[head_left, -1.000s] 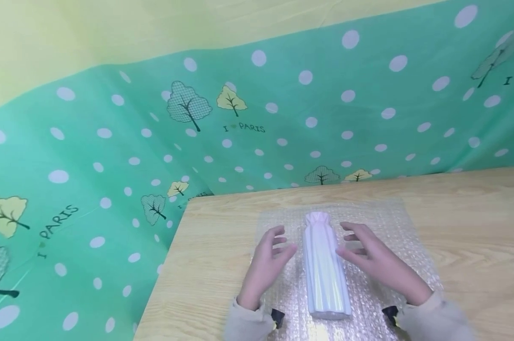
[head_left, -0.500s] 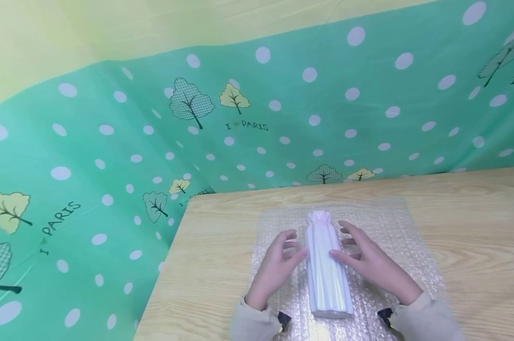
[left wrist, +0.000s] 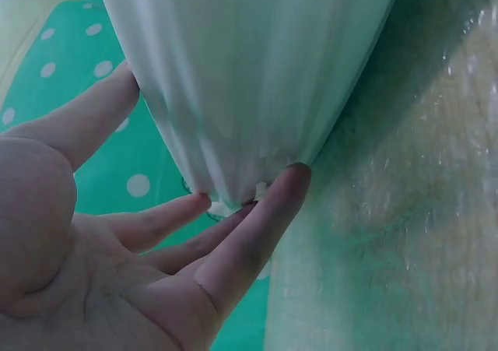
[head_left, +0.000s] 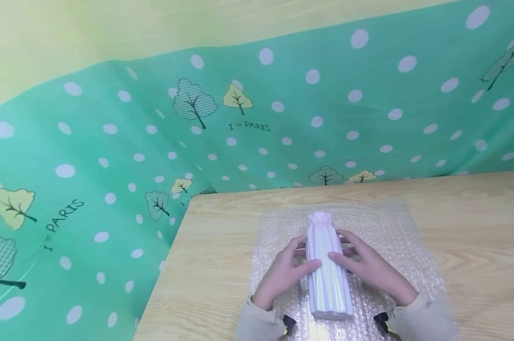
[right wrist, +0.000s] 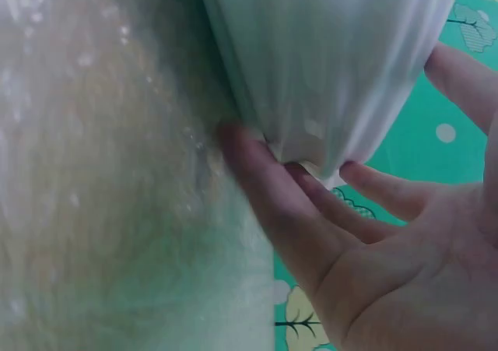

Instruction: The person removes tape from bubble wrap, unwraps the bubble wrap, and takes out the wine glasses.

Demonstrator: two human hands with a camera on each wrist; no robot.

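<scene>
A white, pleated ceramic vase [head_left: 330, 286] with a gathered neck lies on its side on a sheet of bubble wrap [head_left: 385, 222], its neck pointing away from me. From the left, my left hand [head_left: 282, 273] holds the vase's side, thumb on top and fingers along the edge. My right hand [head_left: 369, 266] grips the opposite side the same way, and the two thumbs nearly meet. In the left wrist view, thumb and fingertips touch the fluted vase [left wrist: 249, 78]. The right wrist view has the fingers against the vase [right wrist: 334, 63], one fingertip blurred.
Beneath the bubble wrap is a light wooden table [head_left: 214, 246], with bare wood to its left and right. A green curtain [head_left: 248, 166] with white dots and printed trees hangs behind the table and along its left side.
Both hands have moved inward from beside the vase to touch it. The left hand came right, and its thumb now lies on the vase. The vase stays in place.
</scene>
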